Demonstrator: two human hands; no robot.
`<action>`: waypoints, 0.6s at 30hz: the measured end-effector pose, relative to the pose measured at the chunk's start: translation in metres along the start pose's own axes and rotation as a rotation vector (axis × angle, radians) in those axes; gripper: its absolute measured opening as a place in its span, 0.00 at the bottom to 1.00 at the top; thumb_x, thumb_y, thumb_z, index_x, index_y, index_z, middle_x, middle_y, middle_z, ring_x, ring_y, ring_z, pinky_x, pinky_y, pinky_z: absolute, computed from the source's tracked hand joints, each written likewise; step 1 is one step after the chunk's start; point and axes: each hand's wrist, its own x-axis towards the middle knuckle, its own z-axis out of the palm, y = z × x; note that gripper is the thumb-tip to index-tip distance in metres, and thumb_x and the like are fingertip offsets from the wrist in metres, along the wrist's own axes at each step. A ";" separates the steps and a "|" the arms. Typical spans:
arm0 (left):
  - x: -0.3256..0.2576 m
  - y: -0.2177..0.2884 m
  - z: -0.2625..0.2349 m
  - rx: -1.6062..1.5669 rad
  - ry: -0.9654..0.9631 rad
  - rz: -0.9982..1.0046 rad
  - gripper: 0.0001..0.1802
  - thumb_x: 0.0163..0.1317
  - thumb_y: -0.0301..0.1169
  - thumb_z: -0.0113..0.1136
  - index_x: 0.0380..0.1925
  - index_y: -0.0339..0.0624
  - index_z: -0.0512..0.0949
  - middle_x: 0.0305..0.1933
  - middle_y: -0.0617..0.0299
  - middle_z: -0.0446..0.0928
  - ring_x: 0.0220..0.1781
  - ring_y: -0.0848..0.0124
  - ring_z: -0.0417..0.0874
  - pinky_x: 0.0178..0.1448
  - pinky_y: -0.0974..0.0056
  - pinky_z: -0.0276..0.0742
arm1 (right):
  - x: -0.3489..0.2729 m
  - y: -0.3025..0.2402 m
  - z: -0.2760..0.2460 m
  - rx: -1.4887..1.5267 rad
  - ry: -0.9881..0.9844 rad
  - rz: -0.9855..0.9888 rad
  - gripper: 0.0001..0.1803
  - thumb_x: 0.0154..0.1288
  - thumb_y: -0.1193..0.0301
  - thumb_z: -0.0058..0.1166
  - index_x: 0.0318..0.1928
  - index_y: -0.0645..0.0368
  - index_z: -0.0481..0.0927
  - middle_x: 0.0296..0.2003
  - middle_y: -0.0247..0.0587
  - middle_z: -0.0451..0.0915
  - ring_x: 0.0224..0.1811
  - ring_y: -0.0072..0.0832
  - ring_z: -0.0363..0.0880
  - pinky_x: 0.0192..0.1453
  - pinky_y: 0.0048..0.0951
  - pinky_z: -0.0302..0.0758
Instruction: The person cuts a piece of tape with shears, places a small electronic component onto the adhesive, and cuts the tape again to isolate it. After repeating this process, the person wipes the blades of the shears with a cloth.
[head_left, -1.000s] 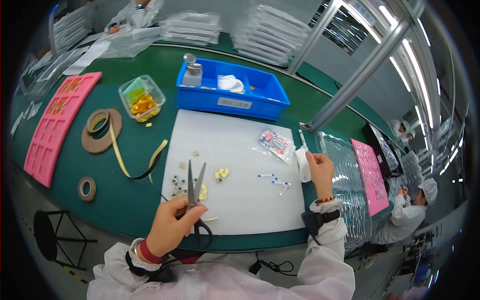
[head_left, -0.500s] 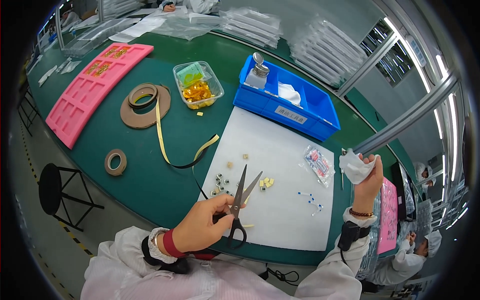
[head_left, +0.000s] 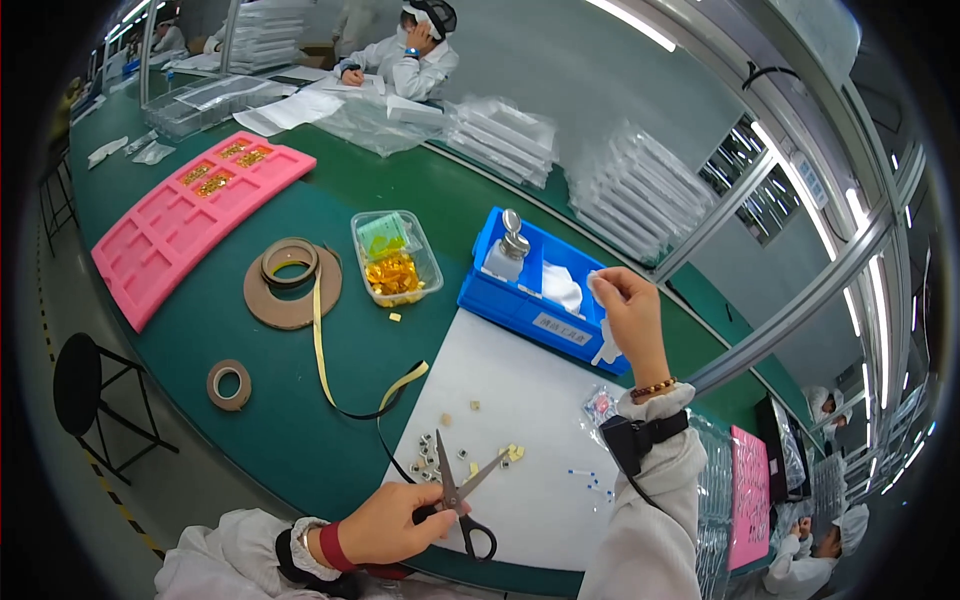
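My left hand [head_left: 385, 525] grips a pair of black-handled scissors [head_left: 452, 500], whose blades are spread apart over the white mat [head_left: 545, 420]. Small metal parts [head_left: 425, 455] lie by the blades, and a few yellow foam pieces [head_left: 513, 454] sit just beyond them. Up at the right end of the blue divided box [head_left: 530, 315], my right hand [head_left: 635, 320] pinches a crumpled white cloth [head_left: 606, 346] that hangs over the box's front rim. Inside that box stand a metal-topped pump bottle [head_left: 508, 255] and more white cloth [head_left: 562, 287].
Left of the mat lie tape rolls [head_left: 265, 300], a smaller roll [head_left: 228, 402] and a loose yellow-black strip [head_left: 319, 350]. Behind are a clear tub [head_left: 430, 270] of gold pieces and a pink tray [head_left: 165, 235]. A metal post [head_left: 790, 300] rises at right. Co-workers sit farther off.
My right hand has moved left and away from me with the white cloth, from right of the mat to the blue box. The view has tilted up; my left hand still holds the scissors.
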 end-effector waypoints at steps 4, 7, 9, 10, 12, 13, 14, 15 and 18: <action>0.002 0.001 -0.003 0.075 -0.008 -0.020 0.18 0.79 0.38 0.58 0.51 0.35 0.87 0.29 0.64 0.84 0.31 0.78 0.82 0.38 0.70 0.76 | 0.040 -0.013 0.054 -0.130 -0.026 -0.194 0.10 0.71 0.69 0.66 0.43 0.64 0.88 0.29 0.44 0.86 0.30 0.26 0.81 0.39 0.28 0.77; 0.005 0.002 -0.003 0.076 0.007 -0.002 0.18 0.79 0.40 0.59 0.47 0.34 0.87 0.27 0.64 0.84 0.28 0.78 0.82 0.36 0.70 0.75 | 0.058 -0.007 0.078 -0.210 -0.048 -0.240 0.09 0.68 0.70 0.68 0.43 0.63 0.90 0.37 0.49 0.86 0.37 0.41 0.85 0.44 0.37 0.80; 0.004 0.003 -0.002 0.085 0.000 -0.010 0.18 0.79 0.40 0.59 0.45 0.34 0.87 0.26 0.64 0.84 0.28 0.77 0.82 0.35 0.70 0.75 | 0.059 -0.005 0.085 -0.267 -0.066 -0.276 0.09 0.67 0.71 0.68 0.44 0.62 0.90 0.38 0.49 0.86 0.39 0.43 0.85 0.45 0.38 0.80; 0.005 0.003 -0.002 0.085 -0.002 0.005 0.18 0.79 0.40 0.59 0.43 0.34 0.87 0.26 0.63 0.84 0.27 0.77 0.82 0.34 0.69 0.74 | 0.059 -0.004 0.085 -0.329 -0.078 -0.310 0.09 0.67 0.71 0.69 0.44 0.61 0.91 0.39 0.50 0.85 0.40 0.44 0.84 0.46 0.39 0.80; 0.004 0.002 -0.003 0.082 0.008 0.010 0.18 0.79 0.40 0.59 0.42 0.34 0.86 0.25 0.63 0.84 0.27 0.77 0.82 0.33 0.69 0.74 | 0.059 -0.005 0.087 -0.312 -0.110 -0.299 0.10 0.66 0.72 0.70 0.45 0.60 0.91 0.39 0.50 0.84 0.41 0.44 0.84 0.47 0.39 0.80; 0.003 0.003 -0.003 0.089 0.012 0.009 0.18 0.79 0.40 0.59 0.41 0.34 0.86 0.26 0.62 0.85 0.27 0.76 0.83 0.33 0.69 0.75 | 0.058 -0.007 0.087 -0.288 -0.126 -0.304 0.10 0.65 0.73 0.70 0.46 0.60 0.92 0.39 0.50 0.84 0.41 0.45 0.84 0.47 0.39 0.80; 0.005 0.002 -0.004 0.097 0.009 0.014 0.18 0.79 0.39 0.59 0.40 0.33 0.85 0.26 0.61 0.86 0.27 0.76 0.84 0.33 0.68 0.75 | 0.059 -0.005 0.085 -0.272 -0.137 -0.309 0.10 0.65 0.74 0.70 0.46 0.60 0.92 0.39 0.50 0.84 0.41 0.45 0.84 0.47 0.39 0.80; 0.007 0.000 -0.004 0.097 0.005 0.018 0.18 0.79 0.39 0.59 0.40 0.33 0.85 0.26 0.61 0.86 0.27 0.76 0.84 0.33 0.68 0.75 | 0.058 -0.005 0.083 -0.277 -0.134 -0.311 0.10 0.65 0.74 0.70 0.46 0.60 0.92 0.39 0.50 0.84 0.41 0.45 0.84 0.47 0.39 0.80; 0.007 0.000 -0.001 0.118 0.050 0.030 0.17 0.78 0.39 0.61 0.40 0.34 0.82 0.28 0.59 0.88 0.27 0.74 0.86 0.34 0.68 0.76 | 0.057 -0.007 0.080 -0.287 -0.184 -0.345 0.10 0.65 0.77 0.69 0.46 0.60 0.92 0.39 0.48 0.84 0.41 0.44 0.84 0.47 0.39 0.80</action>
